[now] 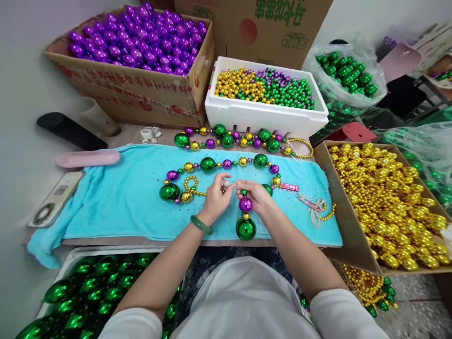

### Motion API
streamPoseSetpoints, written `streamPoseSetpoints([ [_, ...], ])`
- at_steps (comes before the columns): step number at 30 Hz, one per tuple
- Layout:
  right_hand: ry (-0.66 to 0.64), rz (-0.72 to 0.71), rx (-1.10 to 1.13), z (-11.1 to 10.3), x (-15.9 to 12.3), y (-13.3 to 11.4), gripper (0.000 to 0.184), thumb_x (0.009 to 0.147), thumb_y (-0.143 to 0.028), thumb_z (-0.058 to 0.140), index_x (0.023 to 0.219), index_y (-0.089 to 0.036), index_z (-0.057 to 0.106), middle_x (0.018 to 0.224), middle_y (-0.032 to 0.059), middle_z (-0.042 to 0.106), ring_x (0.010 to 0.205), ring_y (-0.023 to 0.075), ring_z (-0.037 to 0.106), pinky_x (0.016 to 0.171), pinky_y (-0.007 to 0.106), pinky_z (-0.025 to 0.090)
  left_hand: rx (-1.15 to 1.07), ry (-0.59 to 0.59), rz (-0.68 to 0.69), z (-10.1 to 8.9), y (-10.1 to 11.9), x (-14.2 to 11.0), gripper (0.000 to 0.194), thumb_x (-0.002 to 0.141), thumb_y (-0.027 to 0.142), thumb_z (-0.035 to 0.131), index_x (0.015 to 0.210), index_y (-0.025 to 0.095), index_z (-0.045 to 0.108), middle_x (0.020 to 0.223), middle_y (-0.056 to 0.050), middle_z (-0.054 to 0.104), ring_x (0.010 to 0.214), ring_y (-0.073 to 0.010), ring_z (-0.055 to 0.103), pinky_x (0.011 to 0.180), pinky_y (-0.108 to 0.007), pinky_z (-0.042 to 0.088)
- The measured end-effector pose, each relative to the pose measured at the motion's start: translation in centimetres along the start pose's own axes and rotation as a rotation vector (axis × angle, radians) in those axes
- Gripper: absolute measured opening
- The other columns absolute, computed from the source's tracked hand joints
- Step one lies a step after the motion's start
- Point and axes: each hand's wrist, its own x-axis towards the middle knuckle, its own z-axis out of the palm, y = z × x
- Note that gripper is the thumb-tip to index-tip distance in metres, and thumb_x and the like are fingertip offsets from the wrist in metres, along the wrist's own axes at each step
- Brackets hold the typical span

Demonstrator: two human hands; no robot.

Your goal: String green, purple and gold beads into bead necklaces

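Observation:
Over a turquoise towel (116,197), my left hand (218,195) and my right hand (254,192) meet fingertip to fingertip. The right fingers are closed on the end of a bead necklace (208,164), and its short tail with a purple bead (246,204) and a big green bead (246,229) hangs below. My left thumb and forefinger pinch something too small to make out. The rest of the necklace curves behind both hands. A small gold bead strand (191,181) lies left of my left hand, partly hidden by it.
Behind the towel lies another bead string (228,140), before a white foam box (264,115) of small beads. Cardboard boxes of purple beads (137,40) and gold beads (391,207) flank the workplace. Small scissors (310,202) and a pink tag (289,187) lie to the right.

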Motion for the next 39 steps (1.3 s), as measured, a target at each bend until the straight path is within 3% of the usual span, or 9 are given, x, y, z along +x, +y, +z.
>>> streamPoseSetpoints([
  [5, 0.116, 0.014, 0.026, 0.6, -0.8, -0.2, 0.004, 0.073, -0.005, 0.065, 0.071, -0.009, 0.064, 0.056, 0.001, 0.058, 0.048, 0.0082, 0.054, 0.043, 0.017, 0.045, 0.174, -0.067, 0.113, -0.7, 0.7, -0.2, 0.014, 0.088, 0.026, 0.053, 0.097, 0.019, 0.062, 0.076, 0.0, 0.067, 0.069, -0.0131, 0.062, 0.069, -0.024, 0.048],
  [9, 0.156, -0.016, -0.03, 0.9, -1.2, -0.1, 0.004, 0.07, -0.006, 0.067, 0.069, -0.009, 0.064, 0.055, 0.001, 0.058, 0.046, 0.0092, 0.054, 0.042, 0.019, 0.045, 0.135, -0.105, -0.014, -1.3, 1.3, 0.3, 0.019, 0.088, 0.027, 0.053, 0.088, 0.019, 0.07, 0.083, -0.003, 0.072, 0.072, -0.014, 0.064, 0.068, -0.024, 0.05],
  [13, 0.189, -0.048, -0.104, 0.9, -1.5, -0.4, 0.005, 0.069, -0.008, 0.069, 0.07, -0.009, 0.065, 0.054, 0.0006, 0.058, 0.046, 0.0105, 0.055, 0.041, 0.021, 0.047, 0.008, -0.305, -0.219, -2.3, 1.6, 1.1, 0.025, 0.083, 0.033, 0.056, 0.088, 0.016, 0.074, 0.073, -0.002, 0.069, 0.061, -0.013, 0.061, 0.056, -0.022, 0.05],
  [17, 0.19, -0.069, -0.146, 0.9, -1.7, -0.8, 0.006, 0.068, -0.009, 0.071, 0.068, -0.01, 0.064, 0.054, 0.0005, 0.058, 0.046, 0.0101, 0.055, 0.041, 0.021, 0.047, -0.073, -0.449, -0.256, -3.3, 2.0, 1.7, 0.027, 0.077, 0.034, 0.062, 0.092, 0.016, 0.075, 0.081, -0.003, 0.072, 0.062, -0.0122, 0.062, 0.06, -0.023, 0.052],
  [27, 0.224, -0.154, -0.42, 1.3, -1.7, -0.4, 0.007, 0.069, -0.014, 0.071, 0.07, -0.013, 0.064, 0.054, -0.0032, 0.055, 0.046, 0.0097, 0.055, 0.039, 0.022, 0.05, -0.006, -0.403, -0.3, -4.4, 2.7, 2.7, 0.022, 0.081, 0.035, 0.057, 0.074, 0.016, 0.065, 0.066, 0.0, 0.063, 0.048, -0.0077, 0.054, 0.05, -0.02, 0.045],
  [33, 0.202, -0.288, -0.771, 0.8, -1.4, -0.1, 0.006, 0.078, -0.016, 0.061, 0.076, -0.015, 0.067, 0.057, -0.0019, 0.056, 0.052, 0.012, 0.056, 0.045, 0.024, 0.051, -0.02, -0.522, -0.354, -4.6, 2.5, 3.1, 0.02, 0.08, 0.034, 0.059, 0.071, 0.015, 0.062, 0.067, 0.0, 0.062, 0.05, -0.0072, 0.052, 0.049, -0.019, 0.042],
  [39, 0.031, -0.554, -1.398, 0.5, -2.3, -0.3, 0.022, 0.086, -0.013, 0.057, 0.102, -0.018, 0.071, 0.089, 0.0057, 0.064, 0.074, 0.0148, 0.06, 0.075, 0.03, 0.049, -0.101, -0.424, -0.465, -4.4, 2.3, 3.5, 0.017, 0.083, 0.027, 0.055, 0.07, 0.016, 0.057, 0.058, 0.002, 0.056, 0.042, -0.0067, 0.048, 0.042, -0.019, 0.039],
])
